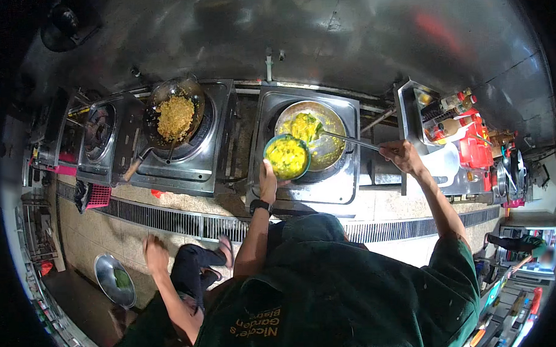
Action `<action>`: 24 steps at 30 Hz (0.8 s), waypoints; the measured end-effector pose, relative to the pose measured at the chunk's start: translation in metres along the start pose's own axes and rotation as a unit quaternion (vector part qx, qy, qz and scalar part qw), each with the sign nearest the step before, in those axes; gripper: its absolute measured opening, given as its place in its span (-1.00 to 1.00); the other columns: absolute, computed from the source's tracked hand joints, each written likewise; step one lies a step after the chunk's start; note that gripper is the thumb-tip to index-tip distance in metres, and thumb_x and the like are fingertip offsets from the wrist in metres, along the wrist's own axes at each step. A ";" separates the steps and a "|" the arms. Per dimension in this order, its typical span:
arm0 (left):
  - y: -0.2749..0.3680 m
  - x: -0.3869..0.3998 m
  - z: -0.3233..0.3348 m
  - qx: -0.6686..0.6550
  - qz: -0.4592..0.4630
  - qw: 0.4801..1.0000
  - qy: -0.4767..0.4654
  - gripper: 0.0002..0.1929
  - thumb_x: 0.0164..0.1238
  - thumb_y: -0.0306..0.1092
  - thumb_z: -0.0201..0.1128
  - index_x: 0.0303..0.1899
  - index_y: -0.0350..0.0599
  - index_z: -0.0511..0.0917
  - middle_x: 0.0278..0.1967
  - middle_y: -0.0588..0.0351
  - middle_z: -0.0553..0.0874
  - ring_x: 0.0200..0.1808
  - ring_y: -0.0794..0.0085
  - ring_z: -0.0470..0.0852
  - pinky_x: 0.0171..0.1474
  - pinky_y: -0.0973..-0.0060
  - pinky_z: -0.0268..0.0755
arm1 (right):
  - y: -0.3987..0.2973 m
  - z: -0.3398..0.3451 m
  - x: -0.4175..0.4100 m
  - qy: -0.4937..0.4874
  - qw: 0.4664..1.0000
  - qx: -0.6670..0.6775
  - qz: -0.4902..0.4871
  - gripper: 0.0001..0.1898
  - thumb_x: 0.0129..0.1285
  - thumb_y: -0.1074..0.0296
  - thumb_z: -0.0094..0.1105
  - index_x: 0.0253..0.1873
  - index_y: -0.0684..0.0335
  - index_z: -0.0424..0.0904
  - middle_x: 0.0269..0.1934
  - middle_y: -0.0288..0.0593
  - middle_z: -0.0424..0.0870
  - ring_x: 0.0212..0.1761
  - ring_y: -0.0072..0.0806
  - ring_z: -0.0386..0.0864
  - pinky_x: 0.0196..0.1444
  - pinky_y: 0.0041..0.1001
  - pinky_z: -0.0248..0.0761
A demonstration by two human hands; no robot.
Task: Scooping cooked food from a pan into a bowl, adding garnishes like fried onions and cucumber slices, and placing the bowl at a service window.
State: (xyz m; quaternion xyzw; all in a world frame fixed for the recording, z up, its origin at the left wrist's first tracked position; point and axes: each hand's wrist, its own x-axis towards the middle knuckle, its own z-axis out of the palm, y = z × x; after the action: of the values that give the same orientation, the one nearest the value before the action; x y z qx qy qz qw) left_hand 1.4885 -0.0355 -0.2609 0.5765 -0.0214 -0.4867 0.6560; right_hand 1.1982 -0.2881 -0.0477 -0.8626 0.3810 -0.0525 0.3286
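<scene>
My left hand (268, 179), with a dark watch at the wrist, holds a green-rimmed bowl (308, 158) of yellow food with green bits. The bowl is over the near left rim of a metal wok (335, 155) on the middle stove. More yellow food (302, 126) with green leaves lies in the wok. My right hand (400, 156) grips the long metal handle of a ladle or spatula (352, 139), whose head is at the food and partly hidden by it.
A second wok (155, 132) with browned, crumbly food and a wooden handle sits on the left stove. Right of me is a steel counter (407, 123) with bottles, a white container (446, 160) and red containers. A co-worker's arm (158, 255) is close at my left; a metal basin (108, 294) stands behind.
</scene>
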 end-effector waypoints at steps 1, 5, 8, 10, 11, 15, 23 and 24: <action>0.007 0.001 0.007 0.001 0.004 1.000 -0.022 -0.19 0.46 0.40 -0.23 0.42 -0.13 0.16 0.30 -0.08 0.44 0.20 0.16 0.60 -0.10 0.24 0.75 | -0.008 0.000 -0.006 0.002 1.000 -0.002 0.004 -0.70 0.33 0.15 0.28 -0.01 0.25 0.74 -0.38 -0.09 0.78 -0.44 -0.40 0.73 -0.35 -0.43 0.58; 0.002 0.021 0.008 -0.019 0.008 0.999 -0.037 -0.11 0.41 0.47 -0.26 0.50 -0.08 0.03 0.42 -0.07 0.29 0.33 0.13 0.47 0.01 0.19 0.71 | -0.063 0.014 -0.037 0.075 0.948 -0.285 -0.121 -0.75 0.31 0.26 0.25 0.06 0.05 0.71 -0.35 -0.18 0.73 -0.44 -0.23 0.69 -0.41 -0.31 0.56; 0.014 0.019 0.017 -0.012 0.020 0.997 -0.070 -0.04 0.36 0.52 -0.30 0.53 -0.08 -0.08 0.49 -0.08 0.14 0.44 0.11 0.32 0.13 0.11 0.63 | -0.075 0.021 -0.050 0.095 0.931 -0.292 -0.196 -0.70 0.29 0.29 0.28 0.11 0.03 0.68 -0.34 -0.22 0.70 -0.44 -0.29 0.68 -0.39 -0.34 0.55; 0.024 0.016 0.021 -0.010 0.015 0.996 -0.083 -0.04 0.36 0.52 -0.32 0.53 -0.08 -0.10 0.50 -0.08 0.10 0.46 0.12 0.28 0.17 0.09 0.60 | -0.075 0.024 -0.059 0.142 0.936 -0.272 -0.172 -0.70 0.28 0.32 0.28 0.11 0.02 0.68 -0.34 -0.24 0.69 -0.39 -0.34 0.69 -0.36 -0.37 0.56; 0.028 0.013 0.023 -0.009 0.011 0.996 -0.093 -0.03 0.36 0.52 -0.35 0.53 -0.08 -0.12 0.51 -0.08 0.07 0.48 0.12 0.24 0.20 0.07 0.57 | -0.074 0.025 -0.063 0.142 0.936 -0.273 -0.171 -0.70 0.28 0.32 0.28 0.11 0.02 0.68 -0.34 -0.24 0.69 -0.39 -0.34 0.69 -0.36 -0.37 0.56; 0.026 0.017 0.017 -0.027 0.010 0.993 -0.115 -0.04 0.36 0.52 -0.33 0.53 -0.09 -0.09 0.50 -0.09 0.13 0.45 0.11 0.31 0.19 0.06 0.58 | -0.066 0.034 -0.063 0.153 0.925 -0.303 -0.172 -0.71 0.28 0.31 0.28 0.11 -0.02 0.68 -0.34 -0.24 0.69 -0.42 -0.33 0.69 -0.38 -0.36 0.57; 0.018 0.012 0.013 -0.019 0.010 0.998 -0.061 -0.09 0.39 0.49 -0.32 0.50 -0.10 0.02 0.43 -0.08 0.29 0.37 0.10 0.43 0.16 0.05 0.60 | -0.042 0.036 -0.063 0.221 0.939 -0.227 -0.134 -0.76 0.27 0.28 0.29 0.02 0.00 0.74 -0.21 -0.12 0.78 -0.38 -0.24 0.73 -0.32 -0.29 0.60; 0.015 0.016 0.007 -0.025 0.009 0.998 -0.054 -0.10 0.40 0.48 -0.32 0.49 -0.10 0.04 0.42 -0.08 0.31 0.34 0.11 0.47 0.13 0.06 0.62 | -0.041 0.032 -0.059 0.203 0.955 -0.189 -0.100 -0.78 0.27 0.26 0.30 -0.01 0.02 0.76 -0.21 -0.09 0.78 -0.38 -0.22 0.73 -0.32 -0.29 0.60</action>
State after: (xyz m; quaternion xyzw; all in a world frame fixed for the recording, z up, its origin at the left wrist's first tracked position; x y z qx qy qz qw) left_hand 1.5016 -0.0533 -0.2558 0.5324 -0.0504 -0.5115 0.6726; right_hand 1.1932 -0.2096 -0.0382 -0.9137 0.3546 -0.1863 0.0678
